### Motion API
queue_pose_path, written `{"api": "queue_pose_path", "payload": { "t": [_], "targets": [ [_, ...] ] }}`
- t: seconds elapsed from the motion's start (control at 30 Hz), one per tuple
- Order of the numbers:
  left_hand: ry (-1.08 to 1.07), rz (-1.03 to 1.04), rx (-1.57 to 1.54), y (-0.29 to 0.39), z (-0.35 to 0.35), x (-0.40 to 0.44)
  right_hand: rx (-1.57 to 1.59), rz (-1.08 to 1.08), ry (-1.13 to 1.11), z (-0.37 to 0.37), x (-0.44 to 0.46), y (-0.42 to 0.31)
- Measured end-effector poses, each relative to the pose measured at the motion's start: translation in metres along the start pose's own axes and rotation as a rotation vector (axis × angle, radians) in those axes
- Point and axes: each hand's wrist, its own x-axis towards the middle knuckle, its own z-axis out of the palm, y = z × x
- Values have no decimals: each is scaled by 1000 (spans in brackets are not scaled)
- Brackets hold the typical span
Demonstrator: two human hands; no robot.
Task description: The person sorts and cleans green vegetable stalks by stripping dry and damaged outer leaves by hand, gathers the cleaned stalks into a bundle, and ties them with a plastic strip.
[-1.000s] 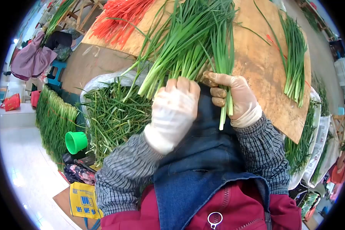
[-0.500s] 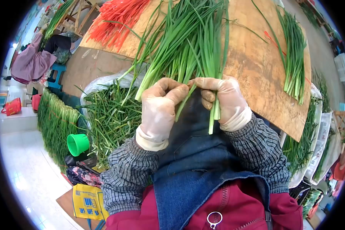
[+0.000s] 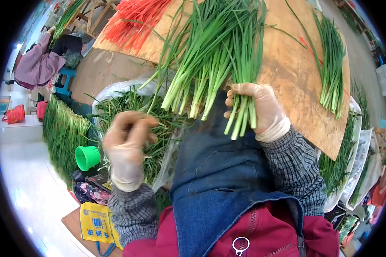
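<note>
In a thin pale glove, my right hand [image 3: 263,107] grips a small bunch of green stalks [image 3: 245,64], pale ends pointing down toward my lap. My left hand [image 3: 131,137], gloved too and slightly blurred, hovers over the plastic-lined container of loose leaves [image 3: 128,105]. Its fingers are bent together, and whatever they may pinch is too small to make out. Between the hands, a larger pile of green stalks [image 3: 206,55] lies on the wooden board [image 3: 287,81], its pale ends over the near edge.
Red strips [image 3: 135,23] lie at the board's upper left, a tied green bunch [image 3: 331,68] at its right. A green cup [image 3: 87,157] and a yellow bag [image 3: 96,222] are at left. A person in purple [image 3: 38,64] sits beyond, near a blue stool [image 3: 65,81].
My left hand has moved left, away from the stalks and over the container. My right hand shifted slightly right, and more stalk ends now show below it.
</note>
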Motion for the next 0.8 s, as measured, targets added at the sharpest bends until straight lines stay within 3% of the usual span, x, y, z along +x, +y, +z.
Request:
{"api": "queue_pose_path", "payload": {
  "t": [0.2, 0.3, 0.43, 0.5, 0.57, 0.63, 0.67, 0.77, 0.8],
  "targets": [
    [-209, -242, -206, 9, 54, 14, -340, -317, 150, 25, 19, 18],
    [-229, -272, -299, 6, 58, 22, -230, -342, 96, 23, 27, 22],
    [-240, -270, -95, -14, 66, 26, -33, -93, 32, 9, 9, 8],
    [-139, -92, 115, -33, 61, 35, -50, -9, -81, -7, 2, 5],
    [31, 27, 95, -57, 50, 53, -7, 1, -103, -6, -4, 6],
    [107, -94, 21, -45, 45, 60, -17, 3, -55, -5, -3, 11],
    [112, -119, -35, -42, 45, 59, -22, 5, -32, -5, -2, 13],
    [-4, -3, 186, -28, 55, 46, 69, 52, -79, -12, 2, 12],
    [18, 130, 219, -35, 62, 43, 75, 54, -78, -11, 3, 11]
  ]
}}
